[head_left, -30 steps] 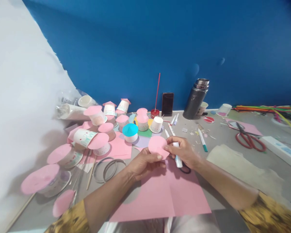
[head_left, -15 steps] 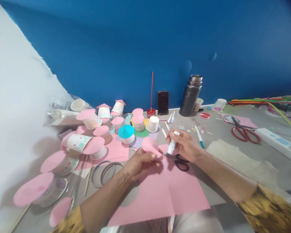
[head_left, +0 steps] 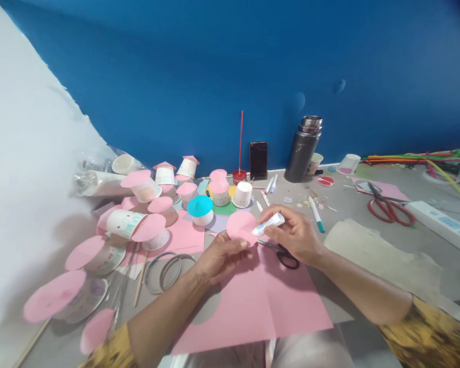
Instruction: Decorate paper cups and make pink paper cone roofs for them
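A round pink paper disc (head_left: 241,228) is pinched at its lower edge by my left hand (head_left: 223,259), thumb on top. My right hand (head_left: 299,235) grips a white glue stick (head_left: 270,224), its tip touching or very near the disc's right edge. Beneath both hands lies a large pink sheet (head_left: 268,312) with a round cutout at its left. Black-handled scissors (head_left: 287,257) rest on that sheet under my right hand, their blades partly hidden by the hands.
Paper cups with pink discs (head_left: 95,253) crowd the left side, beside a cup with a blue cone (head_left: 200,206). Tape rings (head_left: 172,273) lie by my left forearm. A dark flask (head_left: 303,148) and a phone (head_left: 258,160) stand at the wall. Red-handled scissors (head_left: 391,210) are rightward.
The glue stick has tilted and moved down-left to the disc's edge. The disc, curled before, now faces up flatter. My left hand has barely moved.
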A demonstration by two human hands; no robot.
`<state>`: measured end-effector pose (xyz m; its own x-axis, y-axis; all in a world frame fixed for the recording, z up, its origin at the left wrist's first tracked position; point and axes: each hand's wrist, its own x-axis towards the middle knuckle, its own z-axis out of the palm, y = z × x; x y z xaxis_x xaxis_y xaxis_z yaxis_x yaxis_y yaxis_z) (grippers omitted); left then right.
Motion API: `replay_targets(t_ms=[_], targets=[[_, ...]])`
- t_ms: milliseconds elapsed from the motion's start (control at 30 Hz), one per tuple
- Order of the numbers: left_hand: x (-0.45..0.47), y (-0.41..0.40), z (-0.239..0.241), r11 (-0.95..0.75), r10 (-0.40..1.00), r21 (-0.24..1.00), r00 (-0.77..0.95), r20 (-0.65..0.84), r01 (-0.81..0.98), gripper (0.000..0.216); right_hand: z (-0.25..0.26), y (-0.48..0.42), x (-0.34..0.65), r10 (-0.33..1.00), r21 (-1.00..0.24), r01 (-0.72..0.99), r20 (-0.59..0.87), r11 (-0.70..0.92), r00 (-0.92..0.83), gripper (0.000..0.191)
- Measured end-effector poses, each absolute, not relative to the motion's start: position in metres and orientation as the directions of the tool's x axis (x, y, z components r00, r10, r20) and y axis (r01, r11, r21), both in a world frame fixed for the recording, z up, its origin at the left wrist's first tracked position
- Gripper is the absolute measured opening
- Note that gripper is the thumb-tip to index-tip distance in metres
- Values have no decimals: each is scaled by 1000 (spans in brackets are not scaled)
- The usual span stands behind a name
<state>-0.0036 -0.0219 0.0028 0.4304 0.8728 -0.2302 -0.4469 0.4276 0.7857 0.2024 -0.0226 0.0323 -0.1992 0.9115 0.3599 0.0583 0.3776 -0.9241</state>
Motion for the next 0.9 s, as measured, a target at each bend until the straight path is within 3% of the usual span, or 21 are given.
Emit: replay_targets(t_ms=[267, 600, 900], targets=[[-2, -21, 3, 399, 888, 818, 399, -230, -415, 30, 23, -20, 206, 768, -769, 151, 560, 622, -310, 14], [-1, -19, -1, 415, 897, 809, 335, -288, -417, 26, 14, -13, 205, 541, -499, 211, 747, 840, -386, 12], [0, -21, -4, 459, 880, 789, 332, -340, -409, 29, 22, -14, 205, 432, -382, 204, 757, 901, -491, 12]])
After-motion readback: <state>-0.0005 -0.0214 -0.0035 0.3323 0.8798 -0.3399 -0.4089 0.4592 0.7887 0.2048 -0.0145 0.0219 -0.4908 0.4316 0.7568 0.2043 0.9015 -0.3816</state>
